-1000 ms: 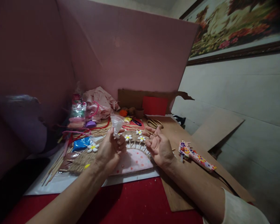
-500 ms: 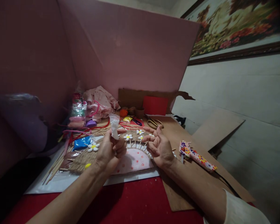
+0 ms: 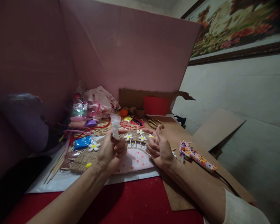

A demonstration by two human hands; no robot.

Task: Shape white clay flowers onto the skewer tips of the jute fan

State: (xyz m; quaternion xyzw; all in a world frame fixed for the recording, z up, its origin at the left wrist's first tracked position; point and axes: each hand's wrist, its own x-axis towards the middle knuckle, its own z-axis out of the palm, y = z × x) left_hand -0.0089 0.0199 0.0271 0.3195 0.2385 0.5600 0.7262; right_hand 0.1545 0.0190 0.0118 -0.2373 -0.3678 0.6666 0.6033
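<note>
Work at centre of frame: arched twine band (image 3: pixel 82 160) lies on the bench (image 3: pixel 140 199), with short sticks running between it and a pink dotted panel (image 3: pixel 135 160). Done, so far as can be judged: several white flowers (image 3: pixel 93 147) with yellow centres lie along the band, one at its left part, a cluster near the top. Not done, by the look of it: a yellow piece (image 3: pixel 88 165) at the band's lower left shows no petals, and bare twine remains around it. Overall estimate: well advanced, decoration incomplete. Left hand (image 3: pixel 113 151), centre of frame, is closed around a small white packet (image 3: pixel 115 126), which stands up past the thumb; its index finger extends to the right. Right hand (image 3: pixel 160 147), right of centre, is half curled, index finger pointing toward the left hand, thumb raised; no object shows in it, but the inside of the grip is hidden, so cannot tell whether something small is held. Packet contents are unclear. The hands and forearms cover the panel's edges and parts of the band; a flower behind the right fingers and white petals beside the right wrist are only partly visible. Left forearm is cut off at the lower edge. Stick ends at far left blur into shadow.
</note>
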